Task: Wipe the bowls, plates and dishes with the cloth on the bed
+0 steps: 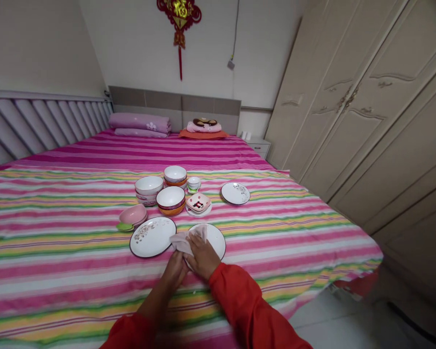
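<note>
The right hand (204, 257) clasps one cloth (180, 242) on the near right plate (217, 240), the left hand (177, 270) curls at its near rim, pinching what I cannot tell, and wiping seems in hand, next calling for a steady rim, with two other plates (156, 237) showing, left and far right, and three large-bowl stacks (148, 186) beyond.

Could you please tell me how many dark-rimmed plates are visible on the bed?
3: a left plate, a middle plate partly covered by the cloth and right hand, and a rear-right plate. More may be hidden beneath.
</note>
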A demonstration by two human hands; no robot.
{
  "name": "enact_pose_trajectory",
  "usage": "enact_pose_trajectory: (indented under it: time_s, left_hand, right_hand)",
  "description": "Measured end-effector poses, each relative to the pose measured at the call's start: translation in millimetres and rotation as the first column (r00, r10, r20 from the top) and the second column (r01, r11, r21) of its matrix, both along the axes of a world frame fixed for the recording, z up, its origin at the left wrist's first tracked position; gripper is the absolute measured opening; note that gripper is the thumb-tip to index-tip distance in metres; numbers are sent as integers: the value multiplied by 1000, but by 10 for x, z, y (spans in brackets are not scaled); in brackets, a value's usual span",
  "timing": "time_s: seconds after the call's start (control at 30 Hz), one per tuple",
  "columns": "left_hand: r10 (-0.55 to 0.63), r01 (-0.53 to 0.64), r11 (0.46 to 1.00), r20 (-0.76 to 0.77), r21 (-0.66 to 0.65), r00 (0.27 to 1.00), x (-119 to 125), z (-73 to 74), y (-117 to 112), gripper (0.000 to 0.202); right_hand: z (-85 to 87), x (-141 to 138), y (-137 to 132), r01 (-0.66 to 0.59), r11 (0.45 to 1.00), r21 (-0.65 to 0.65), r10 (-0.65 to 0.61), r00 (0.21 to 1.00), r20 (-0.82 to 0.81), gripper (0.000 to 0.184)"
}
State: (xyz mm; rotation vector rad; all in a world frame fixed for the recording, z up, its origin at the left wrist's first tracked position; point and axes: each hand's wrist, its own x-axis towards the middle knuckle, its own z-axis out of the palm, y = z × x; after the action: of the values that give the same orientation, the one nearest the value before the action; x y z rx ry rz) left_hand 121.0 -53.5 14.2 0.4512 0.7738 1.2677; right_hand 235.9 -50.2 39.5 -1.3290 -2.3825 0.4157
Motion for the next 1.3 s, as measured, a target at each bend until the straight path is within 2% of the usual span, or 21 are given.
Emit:
enact_pose_trajectory:
  time_s: [0.1, 0.17, 0.23, 0.33, 0.43, 0.57, 0.67, 0.8, 0.93, 1.0, 1.07, 1.2, 1.3]
  left_hand:
    - [-24, 25, 1000, -15, 3, 1000, -5, -12, -4, 29]
    - [-51, 50, 998, -40, -22, 998, -8, 16, -19, 28]
    - [-90, 88, 995, -50, -43, 995, -5, 70, -40, 31]
    - [-131, 128, 990, -46, -57, 990, 8, 153, -62, 35]
    - [-103, 98, 991, -58, -86, 993, 18, 174, -59, 34]
    - [-97, 95, 993, -36, -69, 995, 10, 117, -36, 38]
    - [-101, 99, 993, -25, -56, 995, -4, 86, -30, 41]
    - [-93, 93, 995, -7, -23, 996, -13, 74, -30, 40]
    - [-41, 42, 999, -18, 2, 999, -5, 55, -23, 29]
    - [-28, 27, 1000, -28, -2, 999, -2, 51, -29, 25]
    - [-63, 63, 998, -14, -14, 998, -1, 59, -42, 28]
    - [-119, 120, 991, 9, -52, 993, -5, 94, -68, 37]
    - [-112, 112, 992, -1, -65, 994, -7, 124, -76, 40]
  right_hand:
    - [-32, 213, -218, -87, 996, 21, 88, 996, -28, 57]
    - [-47, 416, -328, -103, 994, 23, 104, 994, -17, 57]
    - [-46, 612, -368, -60, 998, 17, 60, 998, 9, 54]
    - [-7, 802, -270, 55, 998, 22, -57, 997, 56, 51]
    - [60, 792, -48, 171, 985, -1, -170, 981, 97, 50]
    - [113, 510, 212, 222, 974, -42, -217, 971, 99, 49]
    - [92, 257, 241, 140, 988, -63, -137, 989, 47, 51]
    - [22, 117, 37, -15, 1000, -21, 13, 996, -92, 53]
    - [-58, 282, -274, -141, 989, 37, 146, 964, -224, 51]
    - [-110, 442, -384, -139, 990, 18, 139, 956, -260, 50]
    - [-162, 616, -428, -112, 994, 7, 110, 957, -267, 50]
    - [-210, 884, -314, 3, 1000, 14, 0, 975, -222, 51]
    - [-174, 913, -117, 98, 995, 20, -94, 983, -156, 54]
